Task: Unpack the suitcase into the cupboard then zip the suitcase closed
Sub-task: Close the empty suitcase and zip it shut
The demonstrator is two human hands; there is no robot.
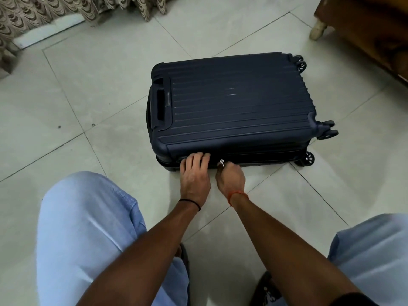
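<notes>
Bare forearms, pale blue trousers (88, 228), a thin black band (190, 203) on the left wrist, an orange thread (237, 196) on the right.

Pale tiled floor (110, 89) with dark grout lines. Patterned beige curtain (39, 16) at 11 o'clock. Wooden furniture (371, 29) with pale foot (318, 29) at 1 o'clock.

suitcase (231, 107) lid down | left hand (194, 173) presses side | right hand (230, 176) pinches zipper pull (221, 162)

home, tiled floor (106, 89); curtain (44, 12)
</notes>
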